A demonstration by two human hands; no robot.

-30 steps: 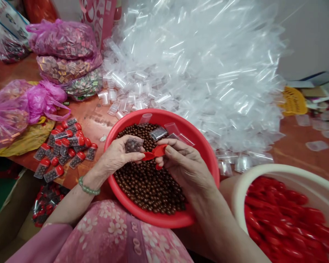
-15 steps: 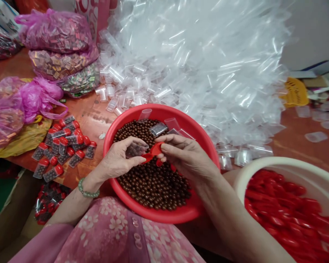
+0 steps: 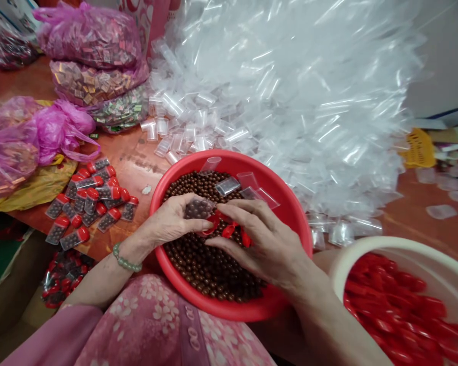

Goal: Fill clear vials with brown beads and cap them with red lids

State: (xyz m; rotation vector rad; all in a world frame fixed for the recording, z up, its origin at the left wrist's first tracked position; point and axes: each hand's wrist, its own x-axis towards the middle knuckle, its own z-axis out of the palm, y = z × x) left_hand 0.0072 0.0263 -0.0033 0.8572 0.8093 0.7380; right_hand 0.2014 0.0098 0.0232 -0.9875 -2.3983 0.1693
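My left hand [image 3: 175, 218] grips a small clear plastic box [image 3: 198, 207] over the basin, its thumb below and fingers behind. Dark balls show through the box's wall, though whether inside it or behind it I cannot tell. At the box's right end is a red cap [image 3: 212, 223], partly hidden by my fingers. My right hand [image 3: 265, 236] hovers close beside it, thumb and fingers apart. Under that hand show red pieces [image 3: 229, 230], partly covered. Below both hands, brown balls [image 3: 209, 277] fill much of a red basin [image 3: 232, 310]. Empty clear boxes [image 3: 228, 186] lie at its far side.
A large heap of clear boxes [image 3: 290, 101] rises behind the basin. Filled red-capped boxes [image 3: 89, 203] lie at left, near pink bags [image 3: 91, 40] of small packets. At right stands a cream tub [image 3: 366, 244] holding red caps [image 3: 397, 310]. Below left, an open carton holds more filled boxes [image 3: 63, 282].
My right fingers have come off the red cap and spread apart. The cap's red parts, earlier stretched between both hands, now sit at the box's end. The view has shifted slightly.
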